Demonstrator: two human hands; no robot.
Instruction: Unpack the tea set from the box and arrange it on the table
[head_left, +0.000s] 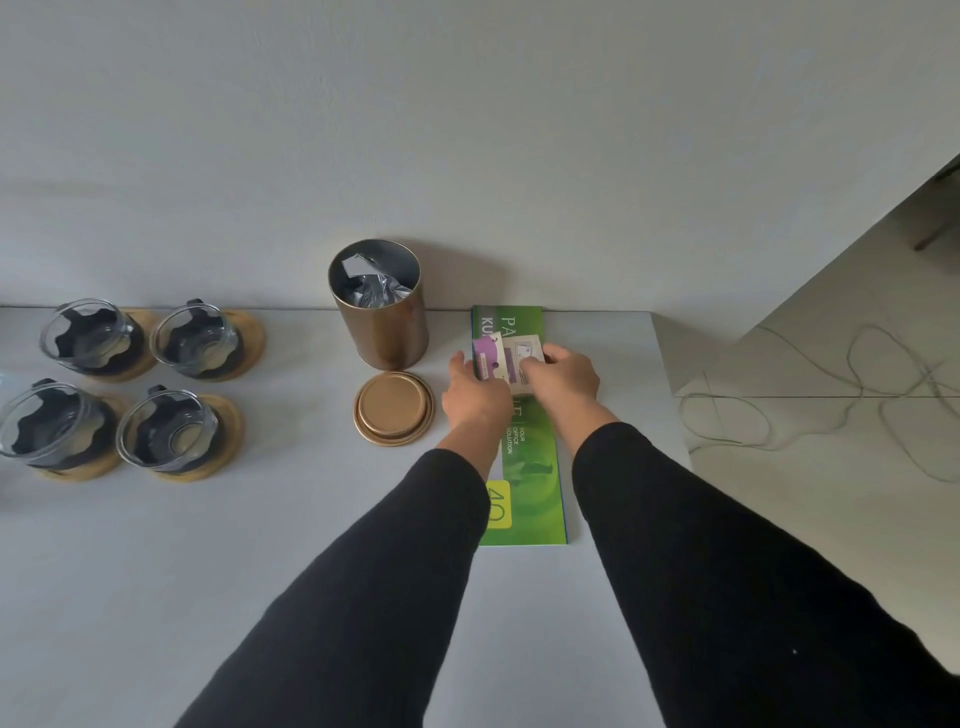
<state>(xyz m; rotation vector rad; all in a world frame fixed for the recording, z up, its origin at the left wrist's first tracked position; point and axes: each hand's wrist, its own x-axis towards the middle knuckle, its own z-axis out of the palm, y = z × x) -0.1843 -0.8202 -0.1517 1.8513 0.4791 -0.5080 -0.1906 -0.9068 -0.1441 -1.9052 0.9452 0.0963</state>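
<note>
Several glass cups in black holders stand on round wooden coasters at the left, the nearest being a cup (169, 434). A bronze tin (384, 312) stands open at the table's far middle with a foil bag inside; its lid (393, 407) lies flat in front of it. Over a green packet (530, 467) both my hands meet. My left hand (475, 397) grips a purple tea sachet (488, 358). My right hand (563, 376) holds a pale tea sachet (524, 353) beside it. The sachets overlap.
The white table (208, 571) ends at a wall behind and at its right edge near the green packet. Beyond that edge lies a tiled floor with a loose thin cable (857, 395).
</note>
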